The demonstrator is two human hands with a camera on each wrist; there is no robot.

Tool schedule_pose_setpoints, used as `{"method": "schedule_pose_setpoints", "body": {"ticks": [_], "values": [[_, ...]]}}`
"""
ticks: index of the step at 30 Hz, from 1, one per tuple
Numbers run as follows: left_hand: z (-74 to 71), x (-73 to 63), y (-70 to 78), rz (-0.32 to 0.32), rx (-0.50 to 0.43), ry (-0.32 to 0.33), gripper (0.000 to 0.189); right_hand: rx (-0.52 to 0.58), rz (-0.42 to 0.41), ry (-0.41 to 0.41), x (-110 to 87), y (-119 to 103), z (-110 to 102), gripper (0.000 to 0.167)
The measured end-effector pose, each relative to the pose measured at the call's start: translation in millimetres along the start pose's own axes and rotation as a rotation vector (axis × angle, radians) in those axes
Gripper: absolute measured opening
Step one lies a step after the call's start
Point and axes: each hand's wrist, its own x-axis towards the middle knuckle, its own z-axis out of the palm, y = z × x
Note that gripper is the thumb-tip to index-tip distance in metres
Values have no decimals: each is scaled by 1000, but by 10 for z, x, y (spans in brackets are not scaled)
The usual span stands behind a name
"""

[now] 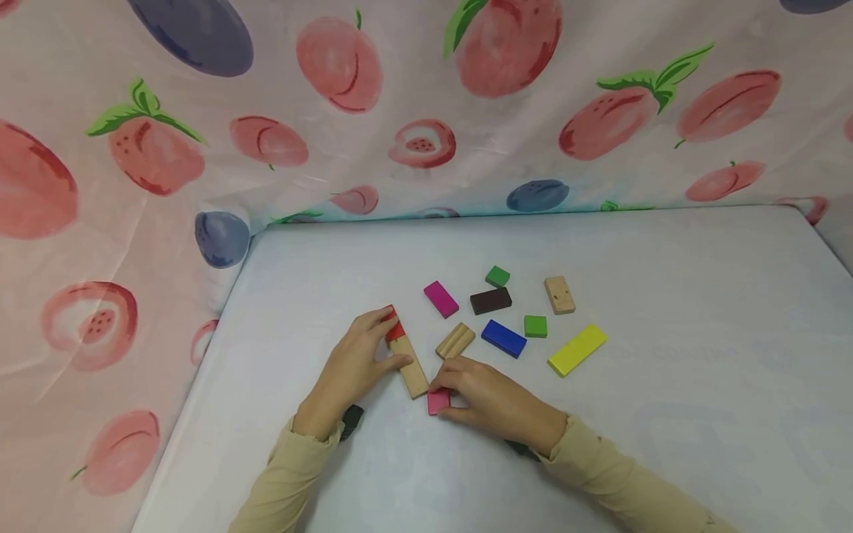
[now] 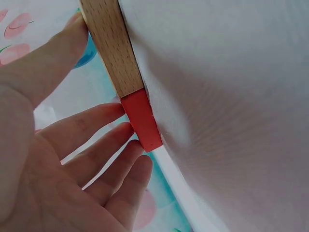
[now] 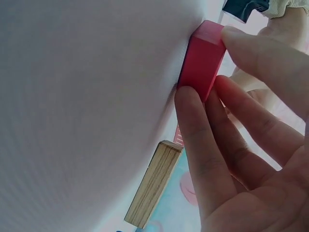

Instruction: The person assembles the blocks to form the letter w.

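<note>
My left hand (image 1: pixel 353 357) lies over a row on the table made of a red block (image 1: pixel 396 330) end to end with a plain wooden block (image 1: pixel 409 368). In the left wrist view its fairly straight fingertips touch the red block (image 2: pixel 141 121), while the thumb rests at the edge of the wooden block (image 2: pixel 111 48). With thumb and fingers, my right hand (image 1: pixel 489 396) pinches a pink block (image 1: pixel 438 402) close to the wooden block's near end. The right wrist view shows the thumb on one end of this pink block (image 3: pixel 202 58) and fingertips at its other end.
Beyond my right hand lie a grooved wooden block (image 1: pixel 456 341), a magenta block (image 1: pixel 441 299), a black block (image 1: pixel 491 300), a blue block (image 1: pixel 503 339), two green blocks (image 1: pixel 535 326), a light wooden block (image 1: pixel 560 295) and a yellow block (image 1: pixel 577 350). A fruit-print cloth (image 1: pixel 500 133) hangs behind the white table (image 1: pixel 700 444).
</note>
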Motion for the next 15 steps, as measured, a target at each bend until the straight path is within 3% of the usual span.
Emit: {"method": "schedule_pose_setpoints", "body": {"ticks": [15], "values": [[-15, -2, 9, 22, -7, 3, 71, -45, -12, 16, -20, 3, 7, 30]]}}
